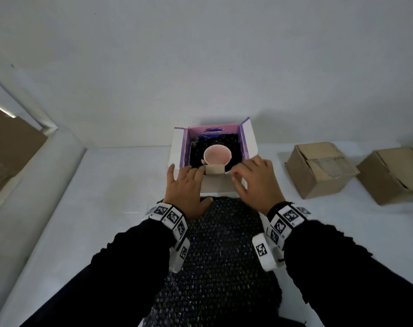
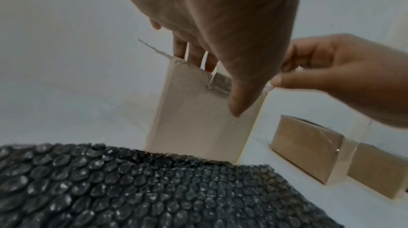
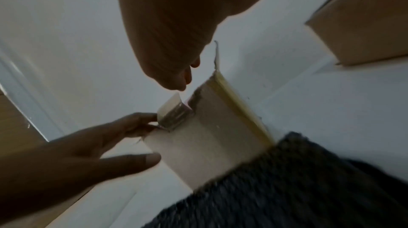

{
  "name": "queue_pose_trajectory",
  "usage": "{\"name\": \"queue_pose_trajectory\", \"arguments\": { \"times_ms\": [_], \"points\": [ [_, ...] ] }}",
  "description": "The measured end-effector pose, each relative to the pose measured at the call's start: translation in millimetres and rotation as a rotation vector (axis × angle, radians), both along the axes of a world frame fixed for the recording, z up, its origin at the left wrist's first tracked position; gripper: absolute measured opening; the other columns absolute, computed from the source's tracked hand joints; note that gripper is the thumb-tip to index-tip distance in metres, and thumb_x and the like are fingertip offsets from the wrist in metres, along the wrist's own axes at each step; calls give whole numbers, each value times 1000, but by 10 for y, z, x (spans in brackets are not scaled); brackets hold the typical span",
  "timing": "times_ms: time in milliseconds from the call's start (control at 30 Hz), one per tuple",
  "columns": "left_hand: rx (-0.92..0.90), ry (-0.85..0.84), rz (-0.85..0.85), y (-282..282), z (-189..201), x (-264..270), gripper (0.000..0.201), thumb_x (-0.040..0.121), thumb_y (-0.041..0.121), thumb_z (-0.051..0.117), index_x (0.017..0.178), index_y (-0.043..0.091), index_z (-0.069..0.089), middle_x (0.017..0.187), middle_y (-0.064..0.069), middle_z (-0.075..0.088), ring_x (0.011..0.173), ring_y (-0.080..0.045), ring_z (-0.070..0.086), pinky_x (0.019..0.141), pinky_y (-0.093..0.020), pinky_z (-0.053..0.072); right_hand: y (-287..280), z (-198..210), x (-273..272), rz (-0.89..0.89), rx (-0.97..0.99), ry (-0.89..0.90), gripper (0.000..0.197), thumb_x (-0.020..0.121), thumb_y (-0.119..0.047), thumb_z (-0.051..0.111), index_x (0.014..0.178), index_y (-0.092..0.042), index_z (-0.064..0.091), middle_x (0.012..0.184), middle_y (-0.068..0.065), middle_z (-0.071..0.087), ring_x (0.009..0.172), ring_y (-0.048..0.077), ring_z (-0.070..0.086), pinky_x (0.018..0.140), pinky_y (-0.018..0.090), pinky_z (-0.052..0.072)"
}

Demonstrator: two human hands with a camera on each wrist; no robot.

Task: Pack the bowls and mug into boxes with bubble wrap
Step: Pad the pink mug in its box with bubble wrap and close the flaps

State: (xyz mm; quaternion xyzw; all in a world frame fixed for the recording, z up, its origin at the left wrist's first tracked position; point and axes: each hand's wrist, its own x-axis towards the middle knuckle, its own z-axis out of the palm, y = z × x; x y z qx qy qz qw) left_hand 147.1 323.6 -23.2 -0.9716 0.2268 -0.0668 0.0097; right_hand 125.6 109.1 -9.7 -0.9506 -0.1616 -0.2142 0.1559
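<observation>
A white box [image 1: 177,152] with a purple inside stands open on the white table, lined with black bubble wrap [image 1: 233,147]. A pink bowl [image 1: 216,155] sits in the lining. My left hand [image 1: 189,182] lies on the box's near-left rim, fingers fairly straight, fingertips at a small brown tab [image 1: 214,169]. My right hand [image 1: 252,178] is at the near-right corner. In the left wrist view, the right hand [image 2: 331,67] pinches the flap's edge between thumb and forefinger. A sheet of black bubble wrap [image 1: 222,251] lies on the table between my forearms, up against the box's near wall [image 2: 194,118].
Two closed brown cardboard boxes [image 1: 318,168] [image 1: 394,175] stand on the table to the right. A flat brown cardboard piece [image 1: 9,147] leans at the far left. A white wall rises right behind the open box.
</observation>
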Motion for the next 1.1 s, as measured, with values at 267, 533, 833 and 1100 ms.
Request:
{"name": "queue_pose_trajectory", "arguments": {
  "times_ms": [267,533,833,1100],
  "points": [
    [35,180,21,28,-197,-623,91,83,60,47,152,15,8,160,-8,2,145,-28,8,116,-47,14,-42,-747,-859,-470,-182,814,98,61,-86,55,133,-22,38,128,5,48,119,29,47,94,45,39],
    [6,414,-12,212,-435,-1106,82,86,58,49,151,25,10,158,-2,6,143,-26,16,113,-43,21,51,-747,-957,-350,59,289,14,85,-27,67,89,-14,71,109,6,61,91,32,55,73,40,45],
    [-211,-77,-258,121,139,-744,93,71,50,72,148,28,24,144,-4,43,133,-26,38,111,-46,23,328,-53,-844,101,347,320,21,101,-32,45,103,-15,55,84,10,68,77,30,63,64,34,43],
    [-530,-13,-275,141,575,-597,26,93,24,44,109,7,55,97,-11,60,90,-27,55,78,-36,42,146,147,-838,92,357,802,40,78,-40,78,112,-21,68,111,0,70,104,17,63,90,32,49]
  ]
}}
